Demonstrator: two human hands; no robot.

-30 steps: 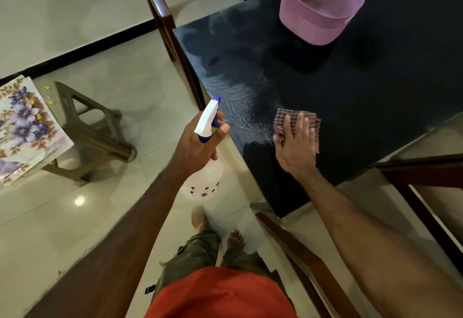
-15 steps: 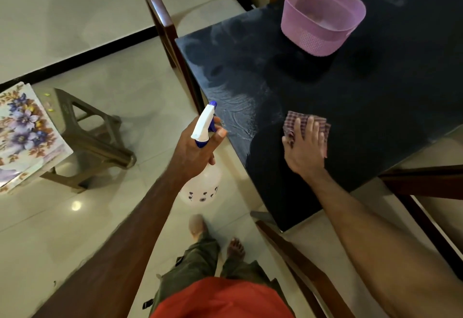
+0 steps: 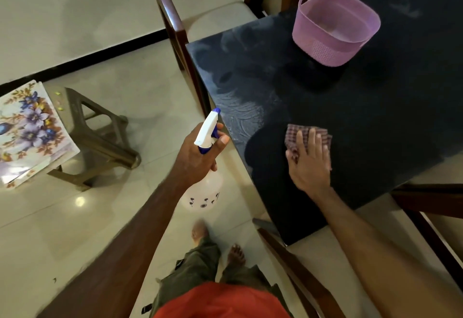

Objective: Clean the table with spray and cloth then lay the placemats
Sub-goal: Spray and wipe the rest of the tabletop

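Checked cloth (image 3: 293, 134) is lying on the dark table (image 3: 375, 122) near its front-left corner, with the right hand (image 3: 309, 160) pressing flat on it, fingers straight and close together. Wet swirl marks are showing on the tabletop just left of the cloth. Left hand (image 3: 198, 155) is gripping the neck of the spray bottle (image 3: 204, 192), fingers curled round it below the white-and-blue trigger head, holding it off the table's left edge over the floor. Bottle body is translucent white with small dark flower prints; no readable label or brand, and the print is possibly blurred. Pink basket (image 3: 323, 52) is sitting further back on the table, well apart from the cloth. Floral placemats (image 3: 30, 129) are lying stacked on a brown plastic stool (image 3: 100, 137) at far left, well apart from the table. Wooden chairs (image 3: 175, 24) are standing round the table, one tucked at the near corner below the right forearm. Bare feet and olive trousers are showing at the bottom.
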